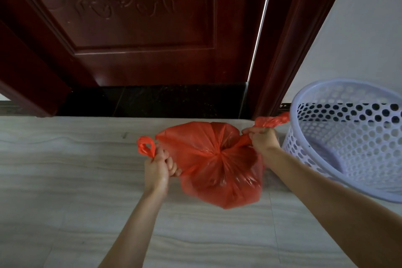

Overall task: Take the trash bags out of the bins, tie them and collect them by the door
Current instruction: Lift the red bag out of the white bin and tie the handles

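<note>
centrally, one dark red door [139,28] fills the upper field, shut in its frame, with a black threshold [152,100] at its foot and one pale tiled floor [65,180] running toward the viewer. one white perforated bin [348,137] stands at the right, just beside the door frame and the wall; no bag shows inside it, though its near side is cut off by the edge of the view. one red trash bag [217,169] sits between the two forearms, close in front of the threshold and just left of the bin; whether it rests on the floor or hangs slightly is hard to tell. its mouth is gathered to a central pucker, from which two twisted handle ends run outward, one to each side.

the left hand [158,165], one grip, has its fingers curled round the left handle, whose loop sticks up above the fist. the right hand [263,137], the other grip, is closed round the right handle, whose tail points toward the bin rim. both grips are tight on plastic, not open.

judged step: tying, with the bag out of the bin and the knot being drawn tight by opposed pulls. the next move probably calls for a second crossing of the two ends, or a final tug, then release with the bag set down by the door. thin film may tear if pulled too hard.

count: one door, one bin, one bag, two handle ends, two hands.
</note>
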Action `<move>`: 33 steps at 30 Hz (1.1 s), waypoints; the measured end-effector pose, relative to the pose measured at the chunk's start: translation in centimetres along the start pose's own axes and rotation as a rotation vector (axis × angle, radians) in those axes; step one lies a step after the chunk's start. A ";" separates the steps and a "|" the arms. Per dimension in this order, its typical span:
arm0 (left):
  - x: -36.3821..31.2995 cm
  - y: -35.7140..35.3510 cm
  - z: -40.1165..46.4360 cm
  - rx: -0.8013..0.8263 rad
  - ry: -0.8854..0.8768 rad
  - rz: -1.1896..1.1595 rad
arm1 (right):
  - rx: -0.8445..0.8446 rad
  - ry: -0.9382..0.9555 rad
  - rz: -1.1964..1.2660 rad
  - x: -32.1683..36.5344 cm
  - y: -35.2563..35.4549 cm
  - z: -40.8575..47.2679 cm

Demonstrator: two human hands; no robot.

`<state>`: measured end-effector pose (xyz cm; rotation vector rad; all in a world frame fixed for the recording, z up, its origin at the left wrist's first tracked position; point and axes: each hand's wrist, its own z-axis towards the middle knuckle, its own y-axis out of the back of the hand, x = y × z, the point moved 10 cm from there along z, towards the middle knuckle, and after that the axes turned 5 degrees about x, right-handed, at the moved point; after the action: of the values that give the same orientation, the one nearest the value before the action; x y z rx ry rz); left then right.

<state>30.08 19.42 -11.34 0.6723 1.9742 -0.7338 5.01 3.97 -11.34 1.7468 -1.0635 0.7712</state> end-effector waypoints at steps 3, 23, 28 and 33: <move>-0.3 1.0 0.6 -0.007 -0.043 0.105 | 0.041 -0.033 0.026 -0.6 -0.8 0.1; -1.7 -5.3 1.6 0.255 -0.219 0.705 | 0.272 0.098 0.128 0.1 -2.6 -1.0; -4.9 -9.5 -1.3 0.264 -0.584 0.800 | 0.312 0.108 0.091 0.3 -3.5 -1.2; -4.0 -12.1 -0.4 0.314 -0.407 0.832 | 0.374 0.108 -0.041 0.5 -4.0 -2.4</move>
<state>23.19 10.90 -4.93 1.3023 1.0619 -0.5859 8.75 6.84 -11.54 2.0044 -0.8458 1.0790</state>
